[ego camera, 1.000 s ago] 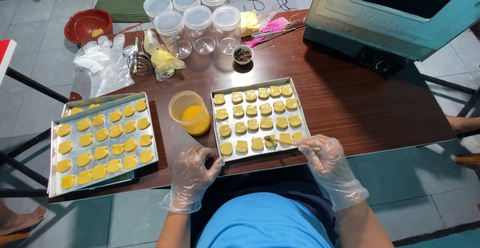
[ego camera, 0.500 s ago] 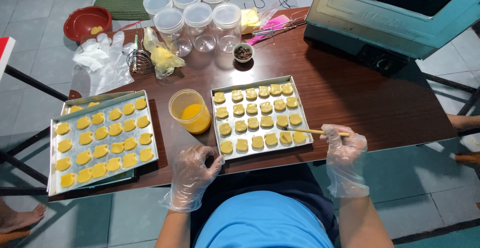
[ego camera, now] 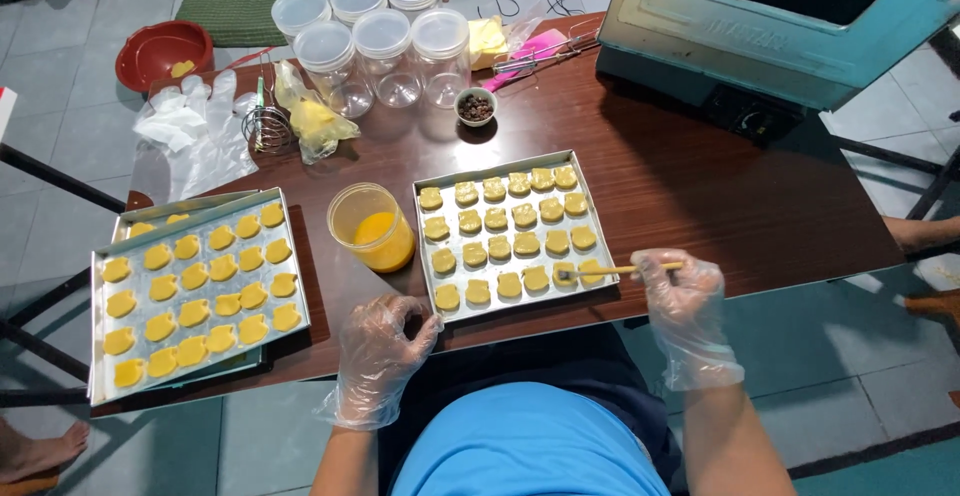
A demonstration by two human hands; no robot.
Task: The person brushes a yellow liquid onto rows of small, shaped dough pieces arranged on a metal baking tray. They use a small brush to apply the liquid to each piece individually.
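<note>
Hands in thin clear gloves work at the near edge of a dark wooden table. The right hand is closed around the handle of a small pastry brush, held level, with its bristle end resting on a cookie in the near row of the baking tray in front of the person. The left hand holds nothing; its fingers curl loosely inward and it rests at the table edge, just beside the tray's near left corner. The tray carries rows of pale yellow unbaked cookies, set close but apart.

Just left of that tray stands a clear plastic cup of orange-yellow egg wash, upright. Further left, a second tray of cookies lies stacked on another tray and reaches past the table's near left edge.

Beyond the trays, a small dark bowl of chocolate chips sits near the middle of the table. Behind it stand several empty clear plastic jars with white lids, grouped together. Left of the jars lie a plastic bag with yellow dough, a wire whisk and crumpled clear gloves. A teal oven fills the far right of the table. On the tiled floor at far left sits a red bowl.
</note>
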